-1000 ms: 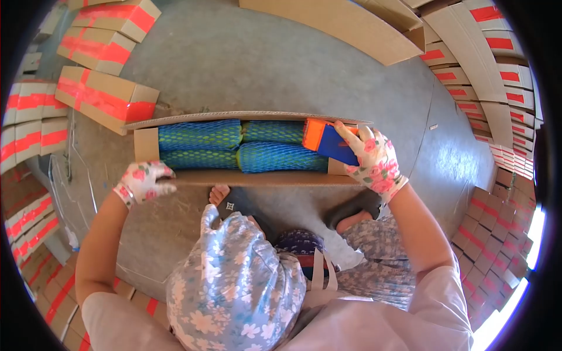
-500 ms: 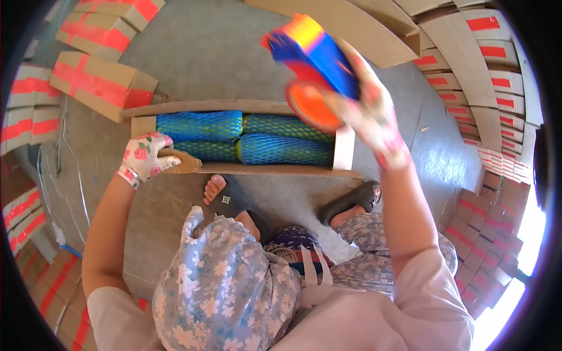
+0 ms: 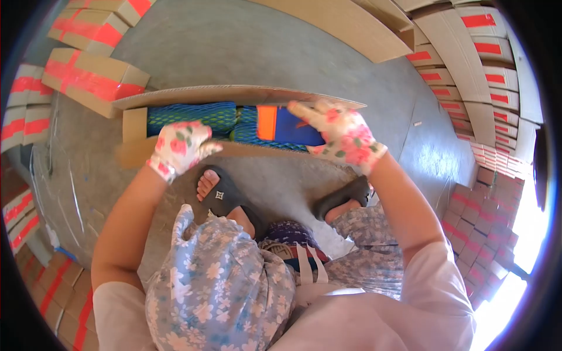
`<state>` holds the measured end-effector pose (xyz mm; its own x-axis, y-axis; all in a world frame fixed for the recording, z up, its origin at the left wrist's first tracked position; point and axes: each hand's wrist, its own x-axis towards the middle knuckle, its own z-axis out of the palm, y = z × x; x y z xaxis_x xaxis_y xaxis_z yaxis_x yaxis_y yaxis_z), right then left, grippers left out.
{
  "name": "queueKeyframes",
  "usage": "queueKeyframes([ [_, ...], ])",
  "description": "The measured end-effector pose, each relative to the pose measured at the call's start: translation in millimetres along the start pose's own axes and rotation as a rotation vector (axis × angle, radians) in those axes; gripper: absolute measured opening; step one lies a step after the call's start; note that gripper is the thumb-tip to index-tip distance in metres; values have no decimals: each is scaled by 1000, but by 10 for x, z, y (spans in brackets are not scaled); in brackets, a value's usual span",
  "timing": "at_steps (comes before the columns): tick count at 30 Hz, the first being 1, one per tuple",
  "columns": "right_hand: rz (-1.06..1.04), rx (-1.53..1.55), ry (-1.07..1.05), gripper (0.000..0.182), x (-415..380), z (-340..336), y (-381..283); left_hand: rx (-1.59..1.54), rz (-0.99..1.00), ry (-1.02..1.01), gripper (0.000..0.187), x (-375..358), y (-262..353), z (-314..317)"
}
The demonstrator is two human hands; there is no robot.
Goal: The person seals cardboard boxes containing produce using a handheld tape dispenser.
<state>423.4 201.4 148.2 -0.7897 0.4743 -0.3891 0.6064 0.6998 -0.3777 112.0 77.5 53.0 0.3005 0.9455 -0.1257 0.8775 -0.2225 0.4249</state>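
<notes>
A long cardboard box [image 3: 234,93] lies across in front of me with its top open. Blue-green net sleeves [image 3: 193,119] fill it, wrapped around long green things. My right hand [image 3: 345,134], in a floral glove, is at the box's right end, its fingers and thumb around a blue and orange tape dispenser [image 3: 287,127]. The dispenser lies low over the netted things on the right. My left hand [image 3: 182,147], gloved alike, hovers at the near wall with thumb and fingers apart and nothing between them.
Taped cartons [image 3: 93,76] stand at the upper left. Another long open carton [image 3: 351,29] lies beyond the box. Stacked boxes with red tape [image 3: 497,88] line the right side. My sandalled feet [image 3: 219,193] are just below the box on the concrete floor [image 3: 193,47].
My right hand has brought the tape dispenser down from the air onto the box's right part. My left hand has let go of the left near flap and shifted right.
</notes>
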Motion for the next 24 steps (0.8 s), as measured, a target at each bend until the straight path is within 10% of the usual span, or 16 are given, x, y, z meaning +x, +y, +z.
queueKeyframes([
  [3, -18, 172, 454, 72, 47, -327, -182, -144, -205, -461, 59, 284, -143, -75],
  [8, 127, 722, 701, 69, 444, -339, 79, -207, -259, -509, 56, 301, -137, 133],
  [11, 375, 507, 511, 64, 595, -331, -27, -72, -80, 301, 34, 105, -114, 361],
  [14, 394, 716, 328, 61, 513, -163, -17, 132, -5, 566, 36, -90, -38, 384],
  [24, 394, 353, 794, 74, 210, 443, -502, 148, -90, 434, 30, -19, -9, 427],
])
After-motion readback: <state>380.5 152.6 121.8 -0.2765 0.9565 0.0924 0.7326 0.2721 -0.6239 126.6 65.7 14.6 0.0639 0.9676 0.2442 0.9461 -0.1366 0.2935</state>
